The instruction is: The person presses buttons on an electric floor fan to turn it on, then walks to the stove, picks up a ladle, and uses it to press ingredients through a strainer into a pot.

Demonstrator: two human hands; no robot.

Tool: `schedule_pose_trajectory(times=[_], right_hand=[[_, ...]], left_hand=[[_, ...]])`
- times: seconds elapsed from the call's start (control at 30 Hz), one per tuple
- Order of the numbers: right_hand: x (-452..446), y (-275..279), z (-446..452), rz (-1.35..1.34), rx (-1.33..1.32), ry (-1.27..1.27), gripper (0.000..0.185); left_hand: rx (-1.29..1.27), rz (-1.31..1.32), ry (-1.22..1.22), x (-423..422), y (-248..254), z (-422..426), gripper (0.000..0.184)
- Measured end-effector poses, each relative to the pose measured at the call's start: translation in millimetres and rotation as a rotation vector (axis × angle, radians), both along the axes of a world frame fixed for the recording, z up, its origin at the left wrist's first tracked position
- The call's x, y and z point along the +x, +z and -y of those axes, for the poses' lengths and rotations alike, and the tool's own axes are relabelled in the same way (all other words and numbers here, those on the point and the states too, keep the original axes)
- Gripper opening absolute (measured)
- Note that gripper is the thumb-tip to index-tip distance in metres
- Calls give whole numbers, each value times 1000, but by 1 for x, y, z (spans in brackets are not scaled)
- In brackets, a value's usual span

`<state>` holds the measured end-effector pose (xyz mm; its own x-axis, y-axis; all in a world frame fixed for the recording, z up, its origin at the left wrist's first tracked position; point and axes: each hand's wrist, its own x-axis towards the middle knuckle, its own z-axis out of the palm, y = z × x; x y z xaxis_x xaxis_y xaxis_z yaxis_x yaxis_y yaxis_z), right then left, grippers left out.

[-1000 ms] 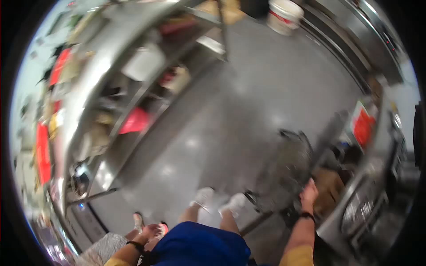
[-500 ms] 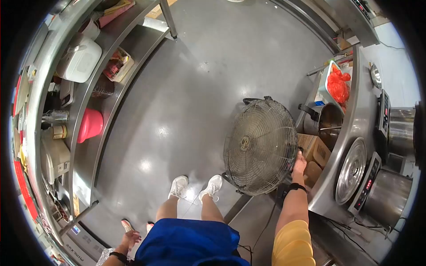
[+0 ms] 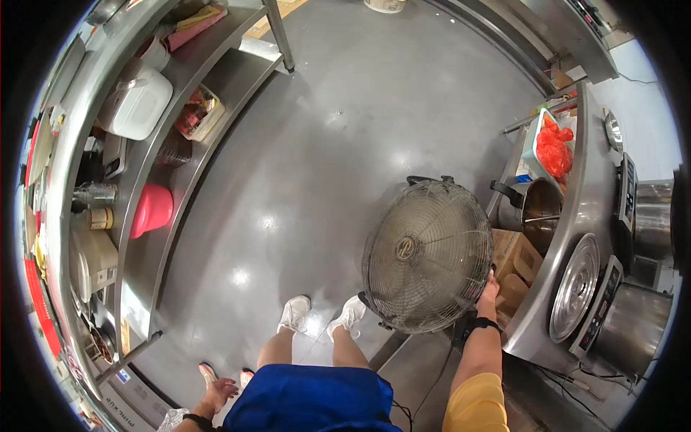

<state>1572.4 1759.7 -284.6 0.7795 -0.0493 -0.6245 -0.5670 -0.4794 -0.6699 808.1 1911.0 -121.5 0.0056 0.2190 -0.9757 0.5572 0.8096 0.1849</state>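
Note:
A large round floor fan (image 3: 417, 255) with a wire-mesh guard stands on the floor at centre right. At its right rear edge is my right hand (image 3: 489, 294), its fingers closed around a small black part of the fan. My left hand (image 3: 220, 393) hangs low at the left, fingers apart and holding nothing. Beneath it are another person's shoes (image 3: 207, 372), with a bit of patterned grey clothing beside my left wrist.
Metal shelves (image 3: 173, 180) at the left hold a white container (image 3: 138, 108) and a pink tub (image 3: 152, 210). At the right, a steel counter (image 3: 551, 288) bears a lid (image 3: 576, 288) and pots; a cardboard box (image 3: 512, 252) and a pot (image 3: 540, 212) sit under it. Cords trail below.
The view has steadied and shifted. My right hand, first apart from the fan in a blurred view, has closed on its rear edge. My left hand has moved away from my body and its fingers are spread.

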Motion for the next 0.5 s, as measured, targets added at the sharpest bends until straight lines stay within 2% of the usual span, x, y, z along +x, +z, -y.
schedule_pose_trajectory(times=[0.03,0.07,0.17,0.2,0.27,0.3,0.33,0.37,0.4,0.5], right_hand=[[0,5,1,-22,32,-36,53],[1,6,-1,-59,-7,-99,54],[2,7,-4,-96,15,-122,55],[-2,18,-6,-136,-88,2,57],[-34,40,-10,10,-217,-13,59],[-34,55,-22,99,-262,-16,60],[-41,45,-11,316,-223,26,60],[-52,61,-10,303,-297,75,60],[-57,64,3,422,-385,254,55],[-95,103,17,769,-362,587,37]], left_hand=[[-15,29,33,-6,-2,3,28],[-9,-75,-80,-4,0,2,27],[-12,-115,-140,-3,-2,-5,26],[-8,-132,-142,8,8,-14,26],[-3,-156,-146,33,29,-28,25],[-28,-102,-53,28,29,-29,26],[-45,-43,42,8,19,-28,26],[-54,21,136,-6,13,-31,26],[-95,49,274,-8,16,-38,25],[201,-89,-259,41,60,-66,22]])
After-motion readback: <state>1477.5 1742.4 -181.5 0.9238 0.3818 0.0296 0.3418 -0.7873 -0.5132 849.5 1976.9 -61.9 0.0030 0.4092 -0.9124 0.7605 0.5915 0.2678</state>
